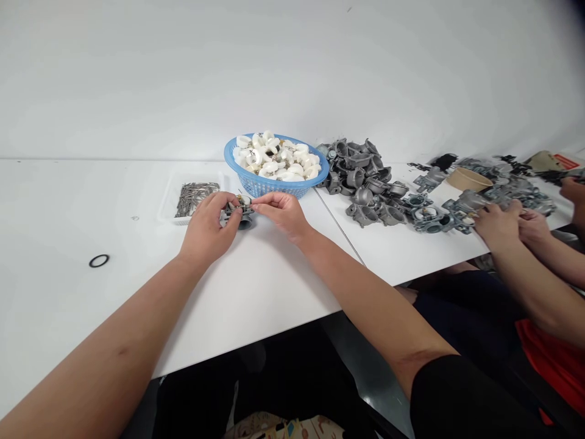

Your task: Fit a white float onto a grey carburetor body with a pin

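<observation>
Carburetor body (240, 213) held in left grip (209, 227) (right grip (282, 213) pinching too).

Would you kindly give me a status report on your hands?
Left hand, right hand holding carburetor body. Blue plastic basket just behind. Co-worker's hands at right.

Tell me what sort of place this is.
Most likely a small-parts assembly bench in a workshop. A white table holds heaps of cast-metal carburetor bodies, a blue plastic basket of white parts and a tray of metal pins, while a co-worker's hands work alongside.
</observation>
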A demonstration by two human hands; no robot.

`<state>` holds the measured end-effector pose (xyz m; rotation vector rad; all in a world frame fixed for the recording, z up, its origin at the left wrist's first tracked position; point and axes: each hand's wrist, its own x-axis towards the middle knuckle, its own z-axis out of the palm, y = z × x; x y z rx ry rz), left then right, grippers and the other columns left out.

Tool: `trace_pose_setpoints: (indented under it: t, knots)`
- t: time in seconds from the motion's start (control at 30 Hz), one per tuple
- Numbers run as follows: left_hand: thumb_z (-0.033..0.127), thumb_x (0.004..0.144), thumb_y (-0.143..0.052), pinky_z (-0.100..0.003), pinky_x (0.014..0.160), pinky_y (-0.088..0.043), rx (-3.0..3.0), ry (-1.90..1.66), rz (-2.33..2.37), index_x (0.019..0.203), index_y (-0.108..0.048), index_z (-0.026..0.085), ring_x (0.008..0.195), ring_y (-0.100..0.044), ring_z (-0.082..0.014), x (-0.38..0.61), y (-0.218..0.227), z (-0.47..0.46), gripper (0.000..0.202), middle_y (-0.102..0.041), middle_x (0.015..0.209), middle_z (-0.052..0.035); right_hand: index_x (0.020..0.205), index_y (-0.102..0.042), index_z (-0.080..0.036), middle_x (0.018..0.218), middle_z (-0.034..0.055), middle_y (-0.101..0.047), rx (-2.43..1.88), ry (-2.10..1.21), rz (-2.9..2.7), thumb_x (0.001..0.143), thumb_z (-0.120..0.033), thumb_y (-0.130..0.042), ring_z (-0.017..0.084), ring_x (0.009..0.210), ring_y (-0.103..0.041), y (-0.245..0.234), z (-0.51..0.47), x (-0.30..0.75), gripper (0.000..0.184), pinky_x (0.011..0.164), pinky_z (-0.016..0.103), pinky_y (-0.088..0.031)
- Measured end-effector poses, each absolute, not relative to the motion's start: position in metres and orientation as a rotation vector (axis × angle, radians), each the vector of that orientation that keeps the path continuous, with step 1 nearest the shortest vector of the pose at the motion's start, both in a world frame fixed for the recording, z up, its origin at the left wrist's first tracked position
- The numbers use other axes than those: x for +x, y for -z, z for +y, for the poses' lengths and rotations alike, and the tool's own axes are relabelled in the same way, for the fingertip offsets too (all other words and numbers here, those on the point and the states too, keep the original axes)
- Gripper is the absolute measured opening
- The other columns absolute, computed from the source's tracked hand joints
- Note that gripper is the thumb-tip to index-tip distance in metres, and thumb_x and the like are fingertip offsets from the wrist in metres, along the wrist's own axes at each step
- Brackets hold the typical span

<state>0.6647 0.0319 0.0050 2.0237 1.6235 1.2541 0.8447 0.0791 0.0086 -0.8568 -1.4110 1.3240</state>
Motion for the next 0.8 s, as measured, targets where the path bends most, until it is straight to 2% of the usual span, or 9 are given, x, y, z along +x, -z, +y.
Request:
trace_pose_setpoints:
  t: [0.27,0.47,0.8]
  knots:
    - [0.031,0.091,-0.055,-0.038,0.089,-0.046,1.971,-1.271,1.609,0.1,-0.06,0.027,0.106,-0.059,-0.0223,0.6658,-0.003,0.0333,0.011,-0.066,0.111,-0.0006,0.083,-0.078,-0.019,0.084,0.0014,-0.075,-0.881,-1.296,-1.411,0.067,-0.031,-0.084,0.013,0.081,-0.067,-0.0049,0.0797,0.8427,0.021,0.08,0.028,-0.052]
    - [0.027,0.091,-0.054,-0.039,0.093,-0.044,1.994,-1.273,1.598,0.099,-0.059,0.027,0.109,-0.058,-0.0234,0.6667,-0.0044,0.032,0.011,-0.066,0.109,-0.0012,0.081,-0.08,-0.02,0.085,0.0023,-0.076,-0.893,-1.284,-1.457,0.067,-0.032,-0.084,0.014,0.079,-0.066,-0.0053,0.0782,0.8423,0.019,0.076,0.027,-0.052]
    - [0.03,0.092,-0.054,-0.037,0.091,-0.045,1.992,-1.282,1.579,0.1,-0.06,0.027,0.111,-0.059,-0.0231,0.6651,-0.0035,0.0328,0.01,-0.066,0.114,-0.0015,0.078,-0.076,-0.017,0.075,0.0006,-0.071,-0.887,-1.188,-1.44,0.068,-0.033,-0.083,0.011,0.071,-0.061,-0.0017,0.0823,0.8421,0.02,0.07,0.025,-0.049]
